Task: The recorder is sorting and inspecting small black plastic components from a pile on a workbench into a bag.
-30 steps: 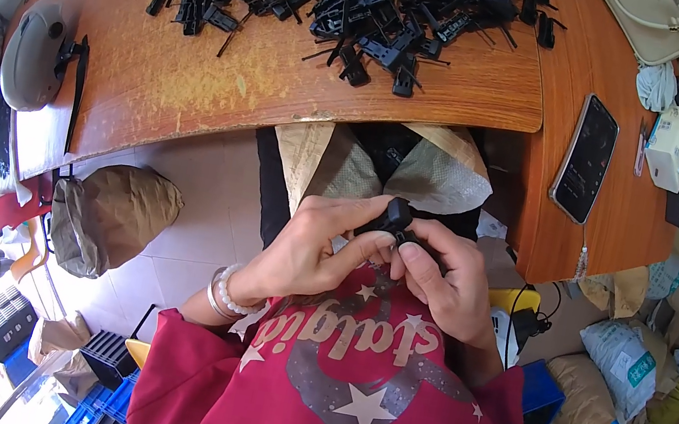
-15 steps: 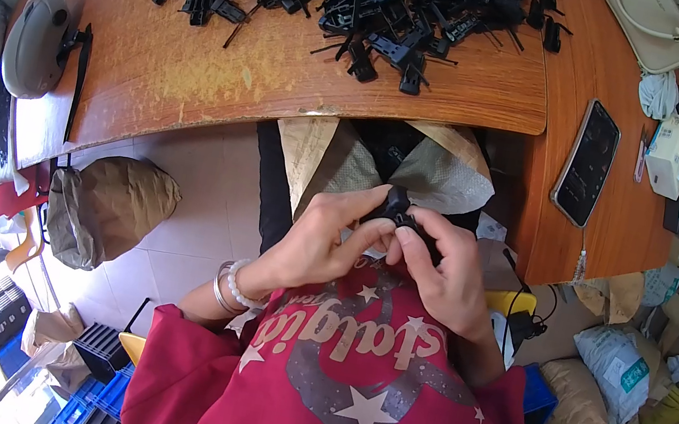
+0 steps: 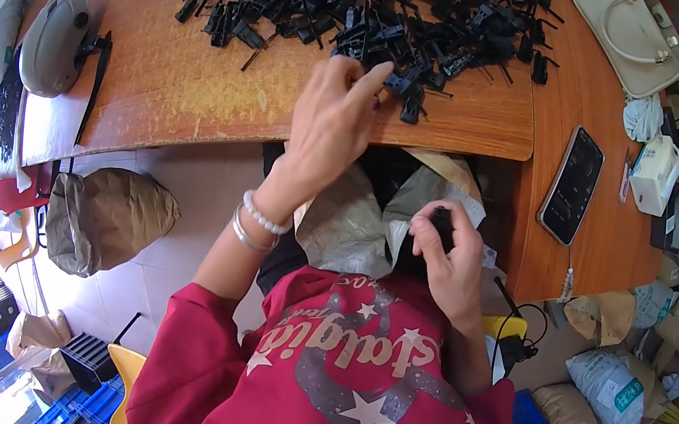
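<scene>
My left hand point(image 3: 334, 116) reaches over the wooden table to the near edge of a heap of small black plastic parts point(image 3: 304, 1). Its fingers are bent and spread apart, their tips by the nearest parts; no held part shows. In front of my body, above an open lined paper sack point(image 3: 346, 227), my right hand point(image 3: 454, 255) is closed around a black plastic part point(image 3: 442, 221). Fingers cover most of that part, so its full shape is hidden.
A grey helmet point(image 3: 56, 44) stands at the table's left. To the right are a phone point(image 3: 572, 185), a white box point(image 3: 657, 175) and a cream handbag point(image 3: 629, 40). A brown sack point(image 3: 111, 217) sits on the floor at left; packed bags point(image 3: 579, 422) lie at right.
Both hands were together on a black part before my body. My left hand has left it and moved forward to the heap; my right hand keeps a black part, slightly further right.
</scene>
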